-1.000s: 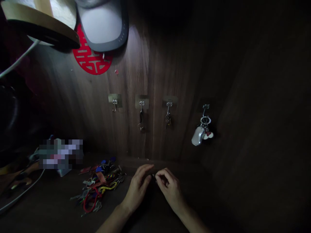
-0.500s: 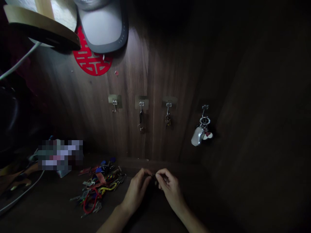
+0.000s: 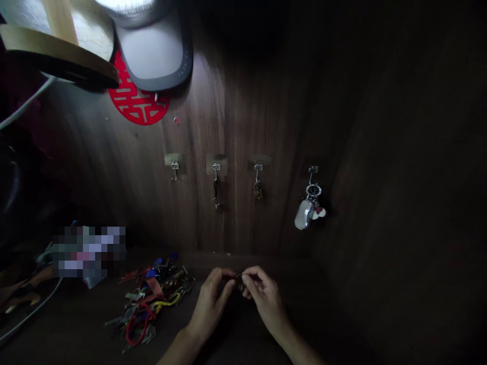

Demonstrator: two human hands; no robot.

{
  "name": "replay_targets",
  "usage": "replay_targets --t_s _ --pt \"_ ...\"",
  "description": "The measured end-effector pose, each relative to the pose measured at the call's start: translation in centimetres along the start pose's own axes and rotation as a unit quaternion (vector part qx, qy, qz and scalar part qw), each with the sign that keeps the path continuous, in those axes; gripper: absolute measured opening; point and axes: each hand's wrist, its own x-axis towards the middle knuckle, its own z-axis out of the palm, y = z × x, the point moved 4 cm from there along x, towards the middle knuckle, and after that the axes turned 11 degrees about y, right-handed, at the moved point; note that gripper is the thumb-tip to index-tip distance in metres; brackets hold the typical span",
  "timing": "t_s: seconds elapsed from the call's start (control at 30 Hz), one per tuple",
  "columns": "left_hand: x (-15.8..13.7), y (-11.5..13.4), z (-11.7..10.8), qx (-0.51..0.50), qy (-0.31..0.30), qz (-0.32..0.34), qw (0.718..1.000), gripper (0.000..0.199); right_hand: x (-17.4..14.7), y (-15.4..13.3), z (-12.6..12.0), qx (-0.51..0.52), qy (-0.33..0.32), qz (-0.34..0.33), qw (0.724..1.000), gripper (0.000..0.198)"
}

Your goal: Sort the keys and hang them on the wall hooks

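My left hand point(image 3: 215, 298) and my right hand point(image 3: 263, 295) are close together above the dark shelf. Thumb and fingers of each are pinched on a small, dim key ring point(image 3: 239, 276) between them; small pieces hanging under it are mostly hidden by the right fingers. Left of my hands lies a tangled pile of keys and colourful key straps point(image 3: 154, 299), with a red loop point(image 3: 131, 332) and a yellow braided cord point(image 3: 167, 302) on it.
On the wooden back wall are several hooks. The leftmost hook point(image 3: 174, 172) is bare; others carry a black strap point(image 3: 215, 189), a bunch of keys point(image 3: 257, 191) and a silver key fob point(image 3: 303, 215). A cap point(image 3: 152, 56), a lamp point(image 3: 57, 53) and a white cable point(image 3: 34, 307) are at left.
The view has shifted slightly, so the wall things appear a little lower and further left. Both hands keep their pinch on the key ring, with only small finger movement.
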Motion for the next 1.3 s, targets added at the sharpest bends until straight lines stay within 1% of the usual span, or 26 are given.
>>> replay_targets --t_s 0.1,0.2,0.27,0.33,0.43,0.5,0.63,0.73,0.87,0.93,1.03,1.1,1.2,1.3 --pt "0.0 -0.2 0.3 -0.004 -0.012 -0.012 1.000 0.022 -0.2 0.2 0.3 0.008 -0.004 0.002 1.000 0.033" --pt "0.2 -0.6 0.3 -0.020 0.006 -0.036 0.999 0.026 -0.1 0.1 0.1 -0.002 -0.006 -0.004 1.000 0.033" --pt "0.2 -0.9 0.2 -0.030 0.021 -0.052 0.998 0.028 -0.1 -0.3 -0.3 -0.020 -0.001 -0.029 0.999 0.029" --pt "0.2 -1.1 0.2 -0.038 0.027 -0.062 0.997 0.029 -0.1 -1.1 -0.6 -0.038 -0.009 -0.071 0.997 0.026" --pt "0.2 -1.2 0.4 -0.051 0.018 -0.063 0.997 0.028 -0.3 -1.9 -0.4 -0.067 -0.051 -0.114 0.990 0.024" --pt "0.1 -1.0 0.5 -0.054 0.011 -0.059 0.997 0.028 -0.4 -2.0 -0.1 -0.078 -0.066 -0.111 0.989 0.024" --pt "0.1 -0.8 0.5 -0.044 0.005 -0.050 0.998 0.028 -0.5 -1.7 0.1 -0.077 -0.062 -0.103 0.990 0.026" --pt "0.1 -0.9 0.6 -0.038 -0.015 -0.048 0.998 0.029 -0.3 -1.8 0.0 -0.069 -0.055 -0.111 0.990 0.026" --pt "-0.1 -1.6 1.1 0.007 -0.075 -0.045 0.996 0.027 0.7 -2.5 -1.0 -0.040 -0.009 -0.115 0.992 0.028" --pt "-0.2 -2.0 1.5 0.048 -0.114 -0.020 0.992 0.021 1.6 -3.2 -1.5 -0.032 0.015 -0.123 0.992 0.028" --pt "-0.4 -2.6 2.0 0.115 -0.162 0.042 0.979 0.015 3.4 -5.3 -2.1 -0.024 0.044 -0.148 0.988 0.026" --pt "-0.5 -2.9 2.2 0.140 -0.173 0.070 0.972 0.015 4.8 -7.3 -2.4 -0.012 0.062 -0.178 0.982 0.024" --pt "-0.4 -3.3 2.2 0.145 -0.172 0.091 0.970 0.016 7.2 -10.5 -2.7 0.020 0.086 -0.212 0.973 0.021" --pt "-0.4 -3.8 2.2 0.150 -0.172 0.101 0.968 0.015 9.6 -12.9 -2.8 0.060 0.108 -0.218 0.968 0.020"
